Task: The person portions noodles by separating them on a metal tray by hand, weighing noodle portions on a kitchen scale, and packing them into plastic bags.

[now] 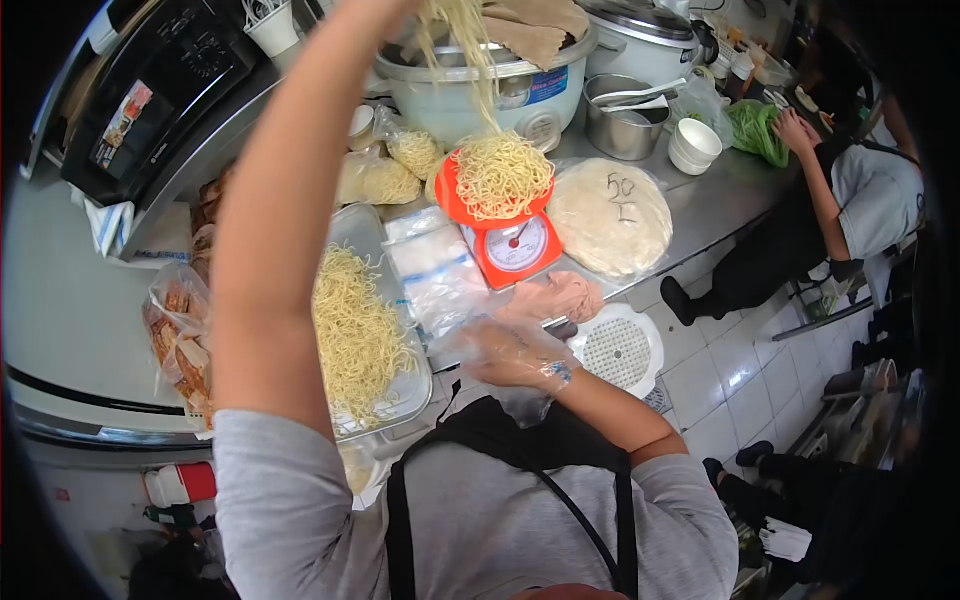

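Long yellow noodles point(460, 55) hang from my left hand point(388, 8), which is raised at the top edge and mostly cut off. Below them, a heap of noodles point(505, 175) sits on the orange pan of a scale point(515, 245). My right hand point(508, 352), in loose clear plastic, is low in front of the scale, beside a pink cloth point(552, 298) and flat plastic bags point(435, 270); the plastic blurs its fingers. More noodles point(360, 335) lie in a clear tray point(418, 385) at the left. Right of the scale is a round plastic-wrapped pack point(612, 218) marked "50".
Bagged noodles point(385, 182) and a large rice cooker point(400, 75) stand behind the scale. Farther right are a metal pot point(625, 140), white bowls point(694, 146) and a white perforated tray point(615, 350). A co-worker point(865, 200) has hands near green vegetables point(755, 130).
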The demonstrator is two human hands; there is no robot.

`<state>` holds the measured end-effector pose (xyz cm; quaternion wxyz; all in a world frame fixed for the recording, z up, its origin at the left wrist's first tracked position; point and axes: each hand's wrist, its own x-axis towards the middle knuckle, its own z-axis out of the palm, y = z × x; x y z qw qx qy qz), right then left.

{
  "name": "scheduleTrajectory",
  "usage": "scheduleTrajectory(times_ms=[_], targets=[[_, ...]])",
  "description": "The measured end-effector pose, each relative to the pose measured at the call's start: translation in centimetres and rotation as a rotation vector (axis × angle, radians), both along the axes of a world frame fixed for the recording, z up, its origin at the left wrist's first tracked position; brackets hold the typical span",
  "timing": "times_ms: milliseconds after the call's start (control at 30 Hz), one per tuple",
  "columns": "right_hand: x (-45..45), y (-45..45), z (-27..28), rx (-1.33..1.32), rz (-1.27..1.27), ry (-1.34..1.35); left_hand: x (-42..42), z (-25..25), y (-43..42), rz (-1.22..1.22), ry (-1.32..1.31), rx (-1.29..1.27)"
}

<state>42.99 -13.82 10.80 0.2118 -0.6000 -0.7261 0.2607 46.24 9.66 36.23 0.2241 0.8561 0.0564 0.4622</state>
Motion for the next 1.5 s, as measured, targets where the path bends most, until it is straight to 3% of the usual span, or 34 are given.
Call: scheduleTrajectory(times_ms=[100, 167, 267, 567, 700, 900, 1000, 1100, 1200, 1400, 1500], targets=[[1.7, -0.5, -1.3, 0.003, 0.011, -0.007, 1.6, -6.7, 0.1, 0.072, 0.295, -0.474], [3.0, -0.9, -2.1, 0.067, 0.033, 0.032, 2.4, -11.6, 0.6, 0.146, 0.229, -0.405], [4.3, -1.5, -3.1, 0.077, 0.014, 0.082, 2.2, -16.3, 0.9, 0.273, 0.416, -0.191], [6.4, -2.1, -4.4, 0.048, 0.019, 0.175, 0.0, -20.3, 0.5, 0.333, 0.699, -0.107], [7.3, -2.4, -3.1, 0.024, -0.006, 0.26, -0.7, -21.0, 0.7, 0.307, 0.697, -0.109], [8.2, -2.3, -5.2, 0.038, -0.044, 0.26, -2.4, -19.7, -0.2, 0.151, 0.775, -0.359], [8.9, -2.5, -3.2, -0.052, -0.054, 0.336, -2.8, -20.9, 2.0, 0.114, 0.866, -0.251], [9.1, -2.7, 1.2, 0.04, -0.1, -0.023, -3.8, -18.4, -0.2, 0.35, 0.973, -0.187], [9.7, -2.3, -1.2, -0.037, -0.117, 0.087, -4.4, -17.7, -0.8, 0.341, 1.072, -0.185], [9.8, -2.4, -1.4, 0.066, -0.164, 0.124, -5.2, -18.5, -1.1, 0.411, 1.168, -0.058], [10.2, -2.3, -1.7, 0.02, -0.129, 0.197, -5.9, -17.6, -2.7, 0.505, 1.164, -0.16]])
